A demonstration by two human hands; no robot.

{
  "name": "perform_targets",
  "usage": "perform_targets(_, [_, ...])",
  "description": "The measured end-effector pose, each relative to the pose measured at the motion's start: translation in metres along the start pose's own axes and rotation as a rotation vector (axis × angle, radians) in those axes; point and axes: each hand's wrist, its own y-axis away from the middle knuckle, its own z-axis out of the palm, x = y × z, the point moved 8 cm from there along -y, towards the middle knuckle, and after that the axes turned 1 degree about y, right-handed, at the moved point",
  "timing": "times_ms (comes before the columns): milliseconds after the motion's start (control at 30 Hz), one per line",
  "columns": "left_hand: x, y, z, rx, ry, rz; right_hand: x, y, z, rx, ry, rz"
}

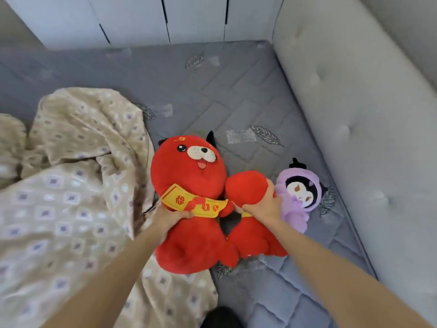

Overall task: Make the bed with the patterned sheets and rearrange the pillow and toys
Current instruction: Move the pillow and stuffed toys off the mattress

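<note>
Left hand (170,218) clamped on the big red plush dog (186,176) — right hand (262,206) curled round the smaller red plush (246,185)

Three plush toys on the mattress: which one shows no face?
The smaller red plush, gripped by the right hand. The big red dog and the purple plush both lie face up.
</note>
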Motion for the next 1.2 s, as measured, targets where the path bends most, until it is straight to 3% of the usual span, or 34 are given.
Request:
perform_targets(267, [0.070, 0.086, -0.031, -0.032, 0.028, 0.192, -0.050, 0.087, -0.073, 0.111, -0.108, -0.048])
perform_targets(667, [0.140, 0.264, -0.066, -0.051, 0.079, 0.602, -0.069, 0.264, -0.202, 0.489, -0.319, -0.281])
perform_targets(967, [0.093, 0.366, -0.031, -0.216, 0.111, 0.623, 0.012, 0.402, -0.249, 0.686, -0.397, -0.287])
perform_targets(1200, [0.016, 0.427, 0.031, -0.377, 0.089, 0.517, 0.110, 0.477, -0.271, 0.782, -0.217, -0.165])
